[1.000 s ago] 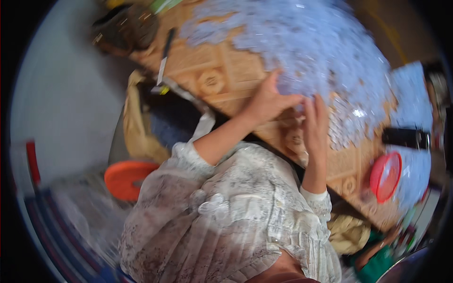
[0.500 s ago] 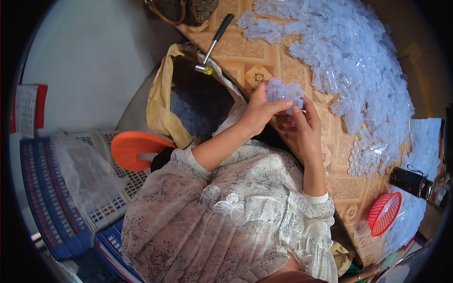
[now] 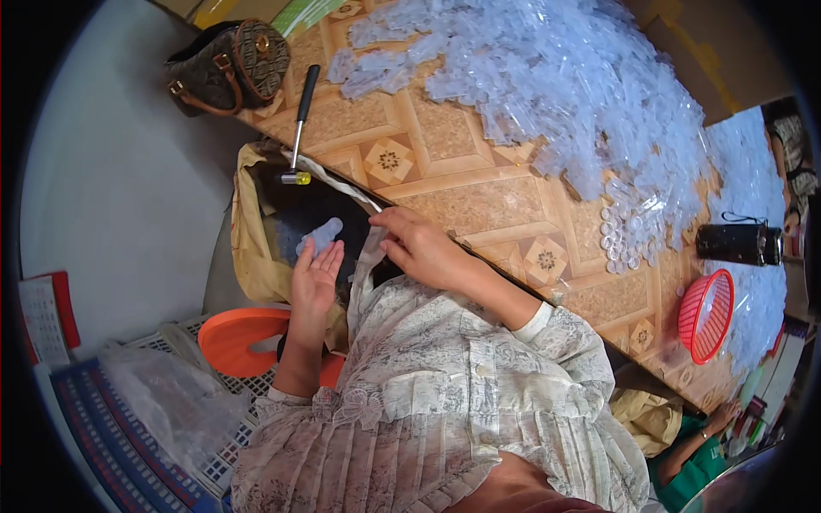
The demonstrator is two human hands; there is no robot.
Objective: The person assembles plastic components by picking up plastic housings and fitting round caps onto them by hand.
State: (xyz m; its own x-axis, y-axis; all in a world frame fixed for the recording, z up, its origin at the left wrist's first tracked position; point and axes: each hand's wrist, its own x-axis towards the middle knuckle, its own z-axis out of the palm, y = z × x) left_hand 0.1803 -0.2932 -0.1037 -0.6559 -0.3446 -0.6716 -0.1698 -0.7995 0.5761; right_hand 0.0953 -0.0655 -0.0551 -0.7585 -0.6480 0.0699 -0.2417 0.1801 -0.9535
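Observation:
My left hand [image 3: 317, 275] is over the mouth of a cream sack [image 3: 251, 231], palm up with fingers stretched out. Several translucent bluish plastic pieces [image 3: 321, 234] are at its fingertips, inside the opening; whether they still touch the fingers is hard to tell. More such pieces lie dimly in the sack. My right hand [image 3: 419, 248] is at the sack's table-side rim, its fingers closed on the pale edge. A small mallet [image 3: 301, 124] with a black handle and a yellow-tipped head lies across the table edge, its head over the sack.
A large heap of clear plastic pieces [image 3: 564, 85] covers the far table [image 3: 479, 209], with small round ones at its near end. To the right are a red basket [image 3: 706, 316] and black flask [image 3: 737, 244]. A handbag [image 3: 231, 68], orange stool [image 3: 244, 342] and another person's green sleeve [image 3: 697, 466] also show.
Both hands have moved left from the table edge to the sack. The plastic pieces held between them are now at the left fingertips over the sack. The view has shifted too.

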